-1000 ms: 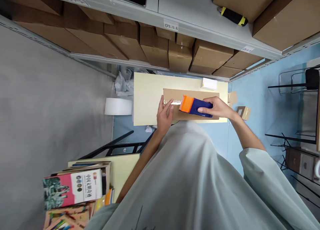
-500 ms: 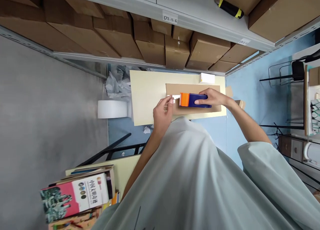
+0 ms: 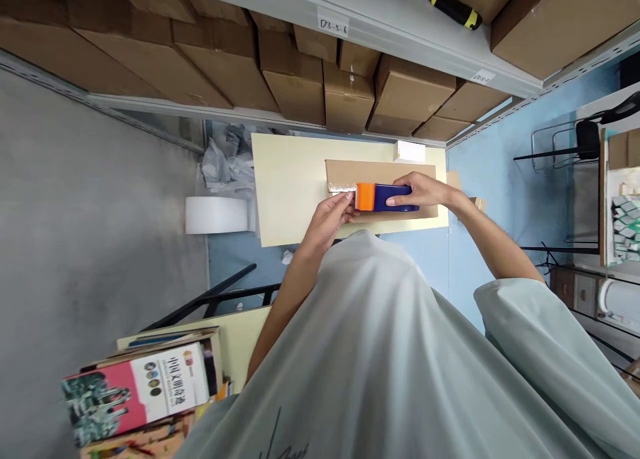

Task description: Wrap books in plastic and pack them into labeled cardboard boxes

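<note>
A flat brown cardboard box point(image 3: 380, 172) lies on a pale yellow table point(image 3: 290, 179). My right hand point(image 3: 425, 191) is wrapped round a blue and orange tape dispenser point(image 3: 383, 197) held over the box. My left hand point(image 3: 330, 218) is at the box's left end, its fingertips pinching the clear tape strip point(image 3: 343, 188) just left of the dispenser's orange head. My pale shirt hides the near edge of the table.
Metal shelving with several cardboard boxes point(image 3: 350, 92) runs behind the table. A small white box point(image 3: 409, 151) sits at the table's far edge. A white roll point(image 3: 216, 214) and crumpled paper point(image 3: 225, 162) lie left. Stacked books point(image 3: 145, 386) are at lower left, wire racks point(image 3: 575, 179) at right.
The dispenser has tilted flatter and slid left toward the box's end. My left hand has shifted from pressing the box end to pinching the tape beside the orange head.
</note>
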Demonstrator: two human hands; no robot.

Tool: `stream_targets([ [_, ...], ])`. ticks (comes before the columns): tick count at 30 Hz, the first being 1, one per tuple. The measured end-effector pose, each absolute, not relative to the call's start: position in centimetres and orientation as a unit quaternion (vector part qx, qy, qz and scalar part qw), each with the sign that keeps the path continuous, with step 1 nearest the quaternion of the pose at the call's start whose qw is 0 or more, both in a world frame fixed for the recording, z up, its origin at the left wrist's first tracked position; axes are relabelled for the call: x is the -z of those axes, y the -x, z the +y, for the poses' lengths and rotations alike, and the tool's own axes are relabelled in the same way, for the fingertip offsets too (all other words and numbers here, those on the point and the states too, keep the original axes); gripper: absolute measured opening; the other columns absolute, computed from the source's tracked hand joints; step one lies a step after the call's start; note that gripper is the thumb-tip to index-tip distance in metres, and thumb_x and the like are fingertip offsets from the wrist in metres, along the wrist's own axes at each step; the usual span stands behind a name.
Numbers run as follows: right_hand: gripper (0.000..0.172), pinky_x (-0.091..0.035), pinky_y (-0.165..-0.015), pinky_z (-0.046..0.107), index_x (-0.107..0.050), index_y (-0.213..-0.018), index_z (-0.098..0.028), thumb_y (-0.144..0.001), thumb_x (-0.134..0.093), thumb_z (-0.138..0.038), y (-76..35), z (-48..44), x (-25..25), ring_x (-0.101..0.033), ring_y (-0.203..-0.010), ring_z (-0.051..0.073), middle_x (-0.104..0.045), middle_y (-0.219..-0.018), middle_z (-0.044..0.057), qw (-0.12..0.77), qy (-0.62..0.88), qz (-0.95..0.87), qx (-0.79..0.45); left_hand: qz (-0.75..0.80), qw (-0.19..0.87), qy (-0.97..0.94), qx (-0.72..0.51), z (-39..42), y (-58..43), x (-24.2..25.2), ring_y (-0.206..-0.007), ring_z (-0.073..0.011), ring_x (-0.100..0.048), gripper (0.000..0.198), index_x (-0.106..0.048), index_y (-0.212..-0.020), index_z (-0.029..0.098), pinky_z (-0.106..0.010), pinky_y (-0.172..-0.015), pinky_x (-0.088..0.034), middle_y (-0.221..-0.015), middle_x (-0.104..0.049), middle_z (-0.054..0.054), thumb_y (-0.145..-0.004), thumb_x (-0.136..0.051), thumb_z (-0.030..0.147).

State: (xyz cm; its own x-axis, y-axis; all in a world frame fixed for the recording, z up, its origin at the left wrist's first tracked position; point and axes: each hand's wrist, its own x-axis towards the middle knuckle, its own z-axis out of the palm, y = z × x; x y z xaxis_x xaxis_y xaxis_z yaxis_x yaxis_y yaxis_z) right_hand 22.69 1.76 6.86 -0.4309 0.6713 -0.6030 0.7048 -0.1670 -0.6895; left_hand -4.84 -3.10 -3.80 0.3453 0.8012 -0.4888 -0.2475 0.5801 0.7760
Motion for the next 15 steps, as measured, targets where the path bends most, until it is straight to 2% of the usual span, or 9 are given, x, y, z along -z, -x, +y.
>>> stream_targets([
  [6, 0.076, -0.034, -0.060, 0.028, -0.062, -0.077, -0.022, -0.078, -0.082, -0.096, -23.0, 1.5, -6.5, -0.047, -0.066, 0.013, -0.054, -0.070, -0.004, 0.009, -0.527, 0.652, 0.545, 0.481, 0.724, -0.334, -0.365, -3.4, 4.4, 4.1, -0.079, -0.0169, -0.072, 0.046, -0.084, -0.102, 0.019, -0.027, -0.068, -0.057, -0.087, -0.077, -0.004, -0.083, -0.093, 0.060],
  [15, 0.080, -0.038, -0.062, 0.029, -0.066, -0.079, -0.021, -0.076, -0.080, -0.099, -23.4, 1.2, -6.7, -0.051, -0.067, 0.014, -0.059, -0.071, -0.002, -0.009, -0.519, 0.652, 0.553, 0.505, 0.705, -0.330, -0.374, -3.6, 3.1, 4.1, -0.076, -0.0161, -0.067, 0.033, -0.078, -0.094, 0.020, -0.028, -0.066, -0.054, -0.091, -0.077, -0.006, -0.082, -0.085, 0.049],
])
